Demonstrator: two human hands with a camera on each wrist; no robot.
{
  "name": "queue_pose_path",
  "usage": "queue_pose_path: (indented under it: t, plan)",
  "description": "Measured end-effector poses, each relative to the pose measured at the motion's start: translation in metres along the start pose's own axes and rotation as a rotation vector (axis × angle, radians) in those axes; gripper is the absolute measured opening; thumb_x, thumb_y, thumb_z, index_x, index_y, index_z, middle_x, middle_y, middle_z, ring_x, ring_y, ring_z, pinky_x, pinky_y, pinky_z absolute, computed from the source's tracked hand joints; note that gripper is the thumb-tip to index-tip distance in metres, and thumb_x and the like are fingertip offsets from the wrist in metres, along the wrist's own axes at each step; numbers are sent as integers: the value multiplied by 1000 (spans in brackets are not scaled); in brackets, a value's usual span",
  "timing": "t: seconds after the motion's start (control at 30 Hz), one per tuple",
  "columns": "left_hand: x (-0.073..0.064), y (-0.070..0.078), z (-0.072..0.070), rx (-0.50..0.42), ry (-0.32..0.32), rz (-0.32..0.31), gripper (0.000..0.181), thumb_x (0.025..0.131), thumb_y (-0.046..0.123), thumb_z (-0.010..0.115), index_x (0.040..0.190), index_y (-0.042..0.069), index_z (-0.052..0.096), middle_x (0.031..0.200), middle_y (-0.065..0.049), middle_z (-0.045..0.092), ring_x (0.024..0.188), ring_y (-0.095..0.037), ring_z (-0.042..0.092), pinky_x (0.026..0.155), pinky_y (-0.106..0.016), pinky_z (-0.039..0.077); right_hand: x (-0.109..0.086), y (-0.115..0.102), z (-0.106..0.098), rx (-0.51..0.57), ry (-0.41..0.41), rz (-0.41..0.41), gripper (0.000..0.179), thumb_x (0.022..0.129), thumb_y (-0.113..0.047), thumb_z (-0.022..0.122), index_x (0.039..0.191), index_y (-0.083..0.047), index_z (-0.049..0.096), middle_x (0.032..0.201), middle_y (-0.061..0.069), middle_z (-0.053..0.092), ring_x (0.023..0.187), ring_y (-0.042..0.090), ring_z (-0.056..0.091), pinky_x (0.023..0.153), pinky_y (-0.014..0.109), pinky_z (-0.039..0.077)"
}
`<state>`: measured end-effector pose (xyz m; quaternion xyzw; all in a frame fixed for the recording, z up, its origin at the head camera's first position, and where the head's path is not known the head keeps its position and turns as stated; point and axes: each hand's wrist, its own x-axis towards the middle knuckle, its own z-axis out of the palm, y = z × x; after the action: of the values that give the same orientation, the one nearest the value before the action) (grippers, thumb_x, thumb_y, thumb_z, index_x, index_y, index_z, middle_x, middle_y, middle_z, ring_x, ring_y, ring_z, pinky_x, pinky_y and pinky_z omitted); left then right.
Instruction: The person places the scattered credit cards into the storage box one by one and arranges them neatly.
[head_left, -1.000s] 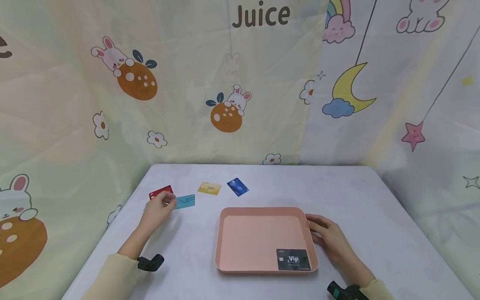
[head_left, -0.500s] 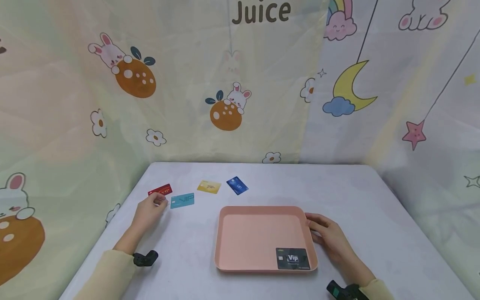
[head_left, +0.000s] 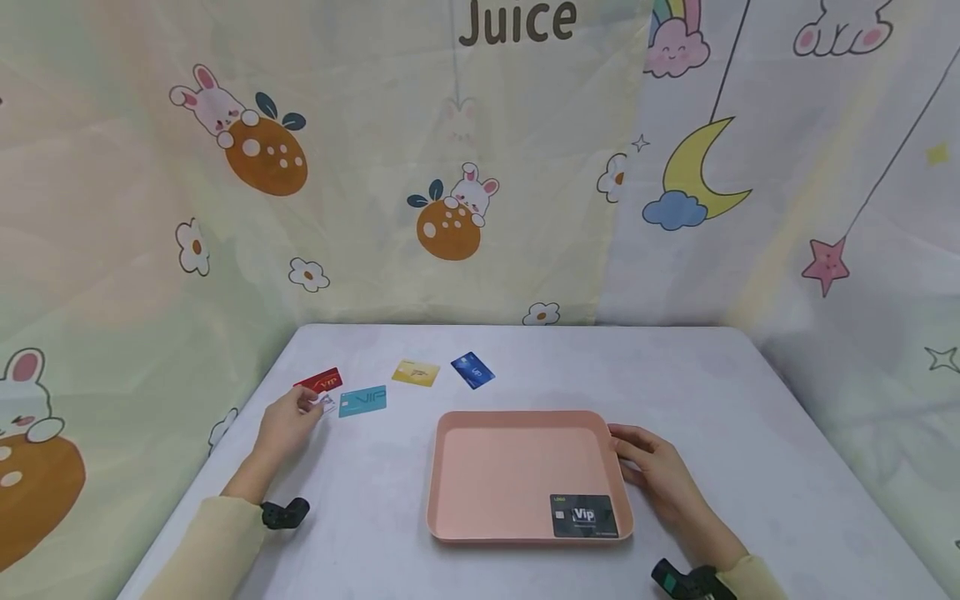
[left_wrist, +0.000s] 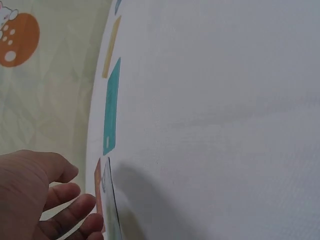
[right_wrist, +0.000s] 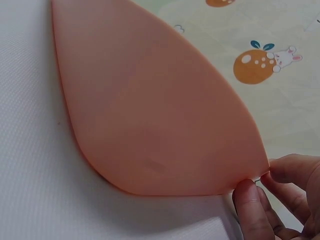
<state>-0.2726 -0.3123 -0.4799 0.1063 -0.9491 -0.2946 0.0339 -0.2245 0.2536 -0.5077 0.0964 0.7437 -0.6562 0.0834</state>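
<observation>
My left hand (head_left: 288,421) hovers low at the table's left with its fingers loosely bent. Its fingertips are right by a whitish patterned card (head_left: 327,402), partly hidden by the hand. Behind it lies a red card (head_left: 321,380), and to the right a teal VIP card (head_left: 363,401). In the left wrist view the whitish card (left_wrist: 113,210) overlaps the red one, with thumb and fingers spread apart. My right hand (head_left: 660,471) holds the right side of a pink tray (head_left: 525,467), thumb and forefinger at its far corner. A black Vip card (head_left: 584,516) lies inside the tray.
Beyond the tray, a yellow card (head_left: 416,372) and a blue card (head_left: 472,370) lie on the white table (head_left: 600,367). A printed cloth backdrop (head_left: 360,167) with rabbits and oranges hangs behind the table's far edge.
My left hand has drifted left, away from the teal card, whose left end now shows. More of the whitish card shows by the fingertips. The right hand and tray stay put.
</observation>
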Motion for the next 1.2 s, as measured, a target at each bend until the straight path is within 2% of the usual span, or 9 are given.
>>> queue_pose_path:
  t: [0.13, 0.3, 0.53, 0.67, 0.77, 0.93, 1.2]
  plan:
    - [1, -1, 1, 11, 20, -15, 39, 97, 16, 61, 128, -7, 55, 123, -30, 59, 112, -45, 56, 96, -57, 53, 0, -1, 0, -2, -1, -2, 54, 104, -25, 63, 149, -1, 48, 150, 24, 51, 116, 16, 68, 90, 28, 59]
    - [2, -3, 2, 28, 22, -54, 45, 95, 15, 63, 133, -7, 52, 131, -33, 49, 123, -49, 44, 101, -64, 48, -1, -2, 1, -5, 5, -1, 52, 104, -23, 63, 149, 0, 49, 149, 23, 51, 115, 15, 68, 90, 28, 59]
    - [2, -8, 2, 56, -15, -105, 52, 96, 19, 64, 137, -9, 46, 135, -36, 42, 124, -51, 38, 99, -65, 46, -1, -2, 1, -17, 10, 3, 53, 104, -24, 64, 149, -1, 49, 150, 24, 51, 116, 18, 68, 90, 28, 60]
    - [-1, -11, 1, 61, 4, -105, 56, 96, 17, 63, 139, -11, 42, 138, -39, 36, 125, -54, 35, 101, -67, 45, -1, -2, 1, -19, 11, 6, 52, 104, -23, 63, 149, -1, 49, 150, 23, 51, 117, 17, 68, 90, 28, 59]
    - [-1, -14, -1, 65, 26, -102, 58, 95, 16, 63, 140, -13, 40, 139, -39, 37, 126, -55, 35, 103, -68, 44, -1, -3, 1, -18, 9, 8, 52, 104, -23, 63, 149, -1, 49, 150, 23, 51, 117, 17, 68, 90, 28, 59]
    - [1, -21, -2, 75, 26, -129, 58, 95, 18, 64, 139, -12, 41, 133, -38, 43, 124, -54, 37, 102, -69, 43, -2, -3, 1, -14, 10, 8, 52, 104, -23, 63, 149, -1, 50, 150, 24, 51, 117, 16, 68, 90, 28, 59]
    - [1, -28, -4, 101, 9, -187, 64, 93, 23, 67, 138, -14, 43, 132, -40, 38, 122, -55, 35, 103, -70, 43, -2, -2, 1, -15, 9, -3, 51, 104, -24, 62, 149, -2, 50, 150, 23, 51, 119, 19, 67, 90, 28, 59]
